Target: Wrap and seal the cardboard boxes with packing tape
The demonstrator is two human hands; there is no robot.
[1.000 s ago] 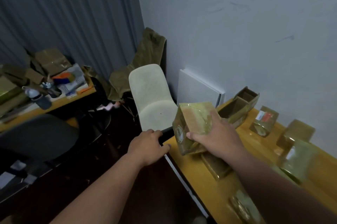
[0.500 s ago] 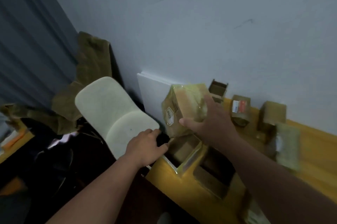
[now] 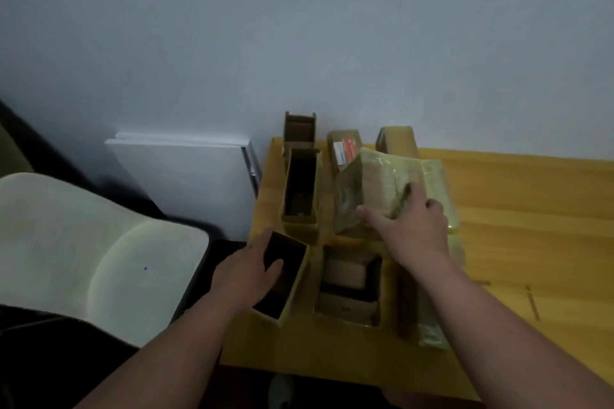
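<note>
Head view. The wooden table [image 3: 515, 209] against the wall carries boxes at mixed stages. One tape-wrapped box [image 3: 375, 189] shows the glossy, wrinkled skin of packing tape over all visible faces and reads as finished. Further taped parcels lie at its right, including one along the table's near right [image 3: 432, 329], partly hidden by the forearm. A labelled box [image 3: 344, 149] and a plain closed box [image 3: 397, 141] stand near the wall; whether either is taped cannot be told.

Four boxes remain unsealed: an open box at the table's near-left corner [image 3: 284, 279], a tall open box [image 3: 300, 189] behind it, another open box [image 3: 299, 129] at the wall, and an open box with contents showing [image 3: 349, 289] in the near middle. No roll of tape is visible. Judged from this, the task is partly done, with at least four boxes left.

The right hand [image 3: 415, 225] grasps the tape-wrapped box from above: thumb on its near-left face, fingers curled over its right edge. The box is tilted, low over the table just behind the box with contents; contact with the surface cannot be confirmed.

The left hand [image 3: 246, 272] holds the corner open box, thumb hooked over its rim into the cavity, fingers along the outer left wall. A pale chair [image 3: 99, 249] stands left of the table.
</note>
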